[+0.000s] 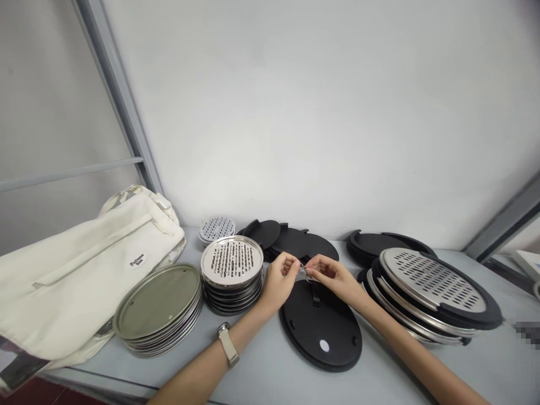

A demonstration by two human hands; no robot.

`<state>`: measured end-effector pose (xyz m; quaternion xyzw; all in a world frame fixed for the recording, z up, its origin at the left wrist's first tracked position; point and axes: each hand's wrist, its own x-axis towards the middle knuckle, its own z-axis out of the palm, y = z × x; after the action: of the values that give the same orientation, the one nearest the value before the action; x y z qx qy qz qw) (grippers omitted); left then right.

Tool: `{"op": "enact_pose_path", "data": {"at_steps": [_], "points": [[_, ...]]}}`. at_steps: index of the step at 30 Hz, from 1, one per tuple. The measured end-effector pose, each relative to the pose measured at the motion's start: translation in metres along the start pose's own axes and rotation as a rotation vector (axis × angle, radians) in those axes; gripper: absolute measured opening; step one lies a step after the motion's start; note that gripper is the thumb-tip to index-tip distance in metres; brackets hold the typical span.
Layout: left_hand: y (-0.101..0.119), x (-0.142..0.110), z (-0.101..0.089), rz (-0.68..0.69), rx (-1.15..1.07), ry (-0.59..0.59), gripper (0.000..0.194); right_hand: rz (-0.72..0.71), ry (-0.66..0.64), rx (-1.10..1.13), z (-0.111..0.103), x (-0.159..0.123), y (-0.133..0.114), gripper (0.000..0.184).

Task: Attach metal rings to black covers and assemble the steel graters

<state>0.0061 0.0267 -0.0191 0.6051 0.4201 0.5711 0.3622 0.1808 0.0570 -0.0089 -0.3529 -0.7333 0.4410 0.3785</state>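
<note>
Bare forearms [198, 368], the left wearing a beige-strapped wristwatch [228, 344], lay nearest. The left hand [280, 277] and right hand [332, 274] pinched a small silvery metal piece [302, 266] above a round black disc's [323, 329] far edge; the metal looked light, stiff, slippery, best held by its ends.

Can't make out the shape of the small metal piece [304, 268] between those fingertips [311, 262], too tiny! Can't follow the cream bag [84, 253] past the left edge, nor read its blurred lettering [137, 261]. Can't trace either forearm [196, 368] below the bottom edge.
</note>
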Motion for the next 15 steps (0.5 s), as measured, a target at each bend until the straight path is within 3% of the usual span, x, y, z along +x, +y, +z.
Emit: {"op": "enact_pose_path", "data": {"at_steps": [15], "points": [[-0.0021, 0.0009, 0.0006, -0.05, -0.022, 0.0, 0.014, -0.022, -0.036, -0.059, 0.0025, -0.0009, -0.0031, 0.034]]}}
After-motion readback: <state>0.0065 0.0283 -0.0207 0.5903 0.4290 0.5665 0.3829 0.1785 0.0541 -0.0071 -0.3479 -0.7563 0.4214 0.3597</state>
